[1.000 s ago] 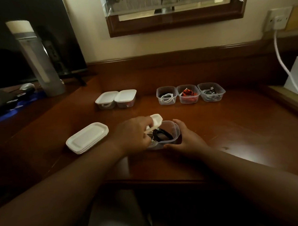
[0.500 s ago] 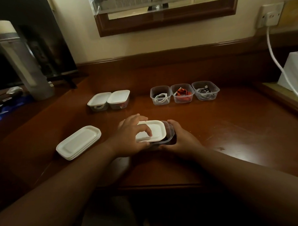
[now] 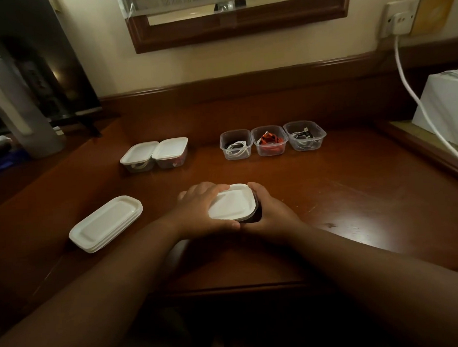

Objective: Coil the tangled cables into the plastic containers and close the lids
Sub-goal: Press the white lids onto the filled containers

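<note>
A person's left hand [image 3: 203, 208] and right hand [image 3: 270, 211] clasp a small plastic container [image 3: 252, 216] from either side at the near middle of the wooden counter [image 3: 354, 194], fingers curled over the edges of its white lid [image 3: 231, 202], a step that looks like pressing the lid shut. Three open containers [image 3: 269, 141] of coiled cables wait at the back beside two lidded containers [image 3: 155, 154]; judging by the spare lids [image 3: 105, 223] stacked to the left, the next move calls for one of those
</note>
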The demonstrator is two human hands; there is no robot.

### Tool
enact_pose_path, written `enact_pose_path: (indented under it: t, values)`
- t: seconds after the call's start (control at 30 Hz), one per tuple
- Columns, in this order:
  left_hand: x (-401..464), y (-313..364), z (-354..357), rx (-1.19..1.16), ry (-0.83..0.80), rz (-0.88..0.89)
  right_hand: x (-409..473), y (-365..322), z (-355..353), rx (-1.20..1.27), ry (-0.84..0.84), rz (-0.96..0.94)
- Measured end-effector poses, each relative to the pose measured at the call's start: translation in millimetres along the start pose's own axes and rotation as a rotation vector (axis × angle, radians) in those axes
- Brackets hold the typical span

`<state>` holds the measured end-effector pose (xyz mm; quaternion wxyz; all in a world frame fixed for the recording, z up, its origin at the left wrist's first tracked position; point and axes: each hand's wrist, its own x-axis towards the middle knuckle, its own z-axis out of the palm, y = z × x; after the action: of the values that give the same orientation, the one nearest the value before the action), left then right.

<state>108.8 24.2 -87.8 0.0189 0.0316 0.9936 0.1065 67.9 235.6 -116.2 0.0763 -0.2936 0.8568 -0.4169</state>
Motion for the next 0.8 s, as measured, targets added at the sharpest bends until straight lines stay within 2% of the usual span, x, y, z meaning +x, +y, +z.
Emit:
enact_pose_path:
  t: [0.1, 0.23, 0.37, 0.43, 0.63, 0.8]
  values:
    - [2.5, -0.2, 4.2, 0.057, 0.03, 0.003, 1.8, 1.8, 0.2, -0.019, -0.007, 0.005]
    - [4.6, 1.4, 2.9, 0.155, -0.039, -0.016, 2.4, 5.1, 0.4, 0.042, -0.05, -0.002]
    - [4.8, 4.0, 1.9, 0.125, -0.085, -0.032, 6.2, 4.1, -2.0, 0.2, -0.092, 0.074]
    - [5.5, 3.5, 2.6, 0.118, -0.084, -0.026, 7.8, 0.6, 0.1, 0.191, -0.073, 0.124]
    - [7.9, 2.3, 3.4, 0.101, -0.118, -0.029, 6.2, -0.6, 14.3, -0.217, 0.021, 0.064]
    - [9.8, 4.8, 2.0, 0.085, -0.111, -0.037, 12.4, -5.4, 6.7, -0.429, -0.033, 0.065]
